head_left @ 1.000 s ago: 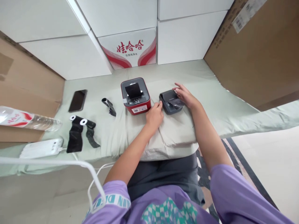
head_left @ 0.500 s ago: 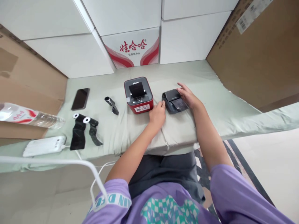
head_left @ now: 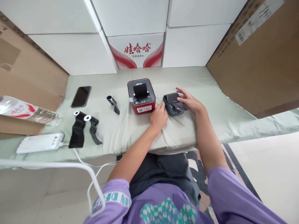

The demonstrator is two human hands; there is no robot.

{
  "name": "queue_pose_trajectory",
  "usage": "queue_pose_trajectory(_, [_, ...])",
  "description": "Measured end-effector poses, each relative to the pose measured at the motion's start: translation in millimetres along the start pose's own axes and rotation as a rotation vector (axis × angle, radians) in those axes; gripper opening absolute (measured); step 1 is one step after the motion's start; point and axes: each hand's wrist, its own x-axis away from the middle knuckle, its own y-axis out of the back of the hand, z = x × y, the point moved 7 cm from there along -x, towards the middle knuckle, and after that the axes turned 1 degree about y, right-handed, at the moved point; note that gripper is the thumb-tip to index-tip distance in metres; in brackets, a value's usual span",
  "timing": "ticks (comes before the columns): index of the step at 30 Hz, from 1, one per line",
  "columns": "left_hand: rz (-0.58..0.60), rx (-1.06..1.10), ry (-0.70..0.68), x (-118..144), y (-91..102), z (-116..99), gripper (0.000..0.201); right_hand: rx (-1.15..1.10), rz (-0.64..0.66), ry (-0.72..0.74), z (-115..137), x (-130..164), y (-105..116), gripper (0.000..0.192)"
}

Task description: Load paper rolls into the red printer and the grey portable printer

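Bracing the small black printer (head_left: 173, 104) beside the red printer (head_left: 141, 96), the left hand (head_left: 158, 116) touches its front edge, fingers curled, while the right hand (head_left: 189, 101) lies open across its top.

Open cloth right of the black printer (head_left: 174, 104); red printer (head_left: 141, 95) crowds its left.

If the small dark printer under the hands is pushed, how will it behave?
The small dark printer looks rigid, low and boxy, so it probably will not tip or roll. On the soft cloth cover it would likely drag rather than glide.
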Motion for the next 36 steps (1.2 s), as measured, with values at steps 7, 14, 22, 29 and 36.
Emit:
queue_pose_trajectory(7, [-0.003, -0.014, 0.009, 0.3, 0.6, -0.7, 0.057, 0.021, 0.041, 0.032, 10.1, -1.5, -2.5, 0.075])
queue_pose_trajectory(14, [-0.017, 0.001, 0.013, 0.8, 2.6, -0.1, 0.057, -0.031, -0.026, 0.044, 4.1, 2.0, -4.5, 0.077])
queue_pose_trajectory(22, [-0.016, 0.048, 0.005, 0.1, 4.0, 3.1, 0.052, -0.001, -0.183, -0.001, -6.8, -4.1, 2.5, 0.071])
queue_pose_trajectory(29, [-0.168, 0.228, -0.170, 11.5, 32.4, 5.1, 0.038, 0.034, -0.489, 0.008, -22.8, 61.2, -17.6, 0.067])
queue_pose_trajectory(36, [-0.775, 0.298, -0.113, 28.6, 121.1, 55.7, 0.033, 0.393, -0.564, 0.076, 4.5, 85.9, -60.5, 0.085])
